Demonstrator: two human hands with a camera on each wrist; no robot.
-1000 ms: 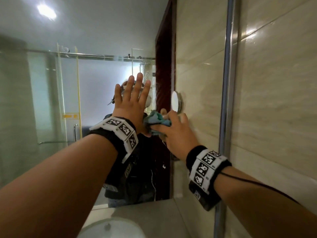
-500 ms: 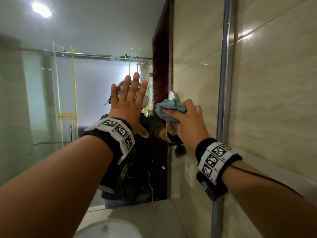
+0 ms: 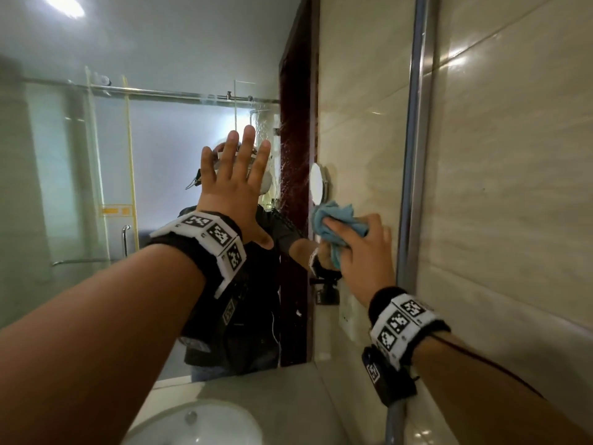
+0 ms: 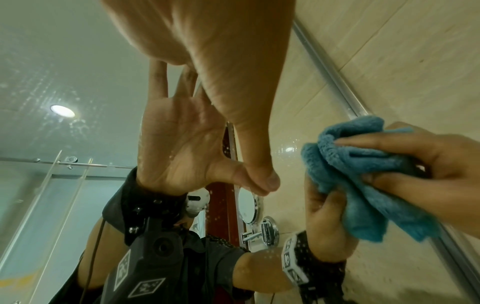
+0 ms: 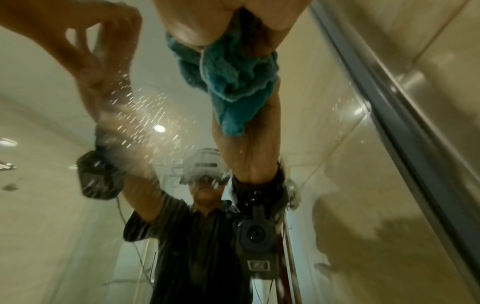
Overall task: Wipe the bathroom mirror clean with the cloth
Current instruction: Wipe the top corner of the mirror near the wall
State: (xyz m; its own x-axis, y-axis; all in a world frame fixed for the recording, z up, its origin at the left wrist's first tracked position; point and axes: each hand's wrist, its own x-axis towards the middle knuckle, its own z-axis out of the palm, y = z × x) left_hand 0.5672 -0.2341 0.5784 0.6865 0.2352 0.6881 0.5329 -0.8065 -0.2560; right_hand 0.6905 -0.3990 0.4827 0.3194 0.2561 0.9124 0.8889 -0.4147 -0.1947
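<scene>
The big wall mirror [image 3: 154, 162] fills the left and centre of the head view. My left hand [image 3: 236, 178] lies flat against the glass, fingers spread and straight; the left wrist view shows its thumb [image 4: 259, 176] touching its own reflection. My right hand [image 3: 362, 255] grips a bunched blue cloth [image 3: 335, 224] and presses it on the glass near the mirror's right edge. The cloth [image 4: 363, 185] is crumpled under the right fingers [image 4: 405, 144]. From the right wrist the cloth [image 5: 233, 86] hangs below the palm against the glass, which is speckled with droplets.
A metal frame strip [image 3: 414, 155] bounds the mirror on the right, with beige wall tiles [image 3: 513, 203] beyond. A round swivel mirror [image 3: 318, 187] shows in the reflection just above the cloth. Below lie a white basin [image 3: 192, 425] and the grey counter [image 3: 288, 396].
My right hand has slid the cloth to the right across the glass, away from the left thumb and towards the metal frame. The left hand has stayed flat on the mirror.
</scene>
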